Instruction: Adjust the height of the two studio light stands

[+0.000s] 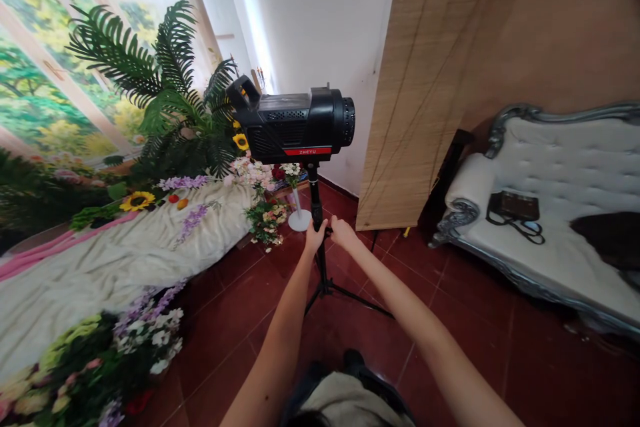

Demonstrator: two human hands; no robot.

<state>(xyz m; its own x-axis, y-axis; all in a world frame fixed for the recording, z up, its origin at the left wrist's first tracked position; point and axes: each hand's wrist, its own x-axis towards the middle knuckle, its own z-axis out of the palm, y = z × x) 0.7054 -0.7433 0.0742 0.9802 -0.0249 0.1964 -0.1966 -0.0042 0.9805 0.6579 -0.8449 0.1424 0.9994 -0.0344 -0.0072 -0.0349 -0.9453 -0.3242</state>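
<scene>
A black studio light (290, 123) with a red stripe sits on top of a black light stand (322, 263) in front of me. My left hand (315, 237) is wrapped round the stand's pole, just below the light. Beside it, my right hand (342, 232) is closed at the pole's right side, on what looks like the stand's small tightening knob. The fingers mostly cover that knob. Below my hands the stand's legs spread over the dark red tiled floor (380, 353).
To the left, a cream cloth (210, 223) bears artificial flowers and fruit, with a palm plant (165, 80) behind. A bamboo blind (400, 100) hangs beyond the stand. At right, a white tufted sofa (480, 177) holds a brown bag (515, 205). More flowers (160, 340) lie at lower left.
</scene>
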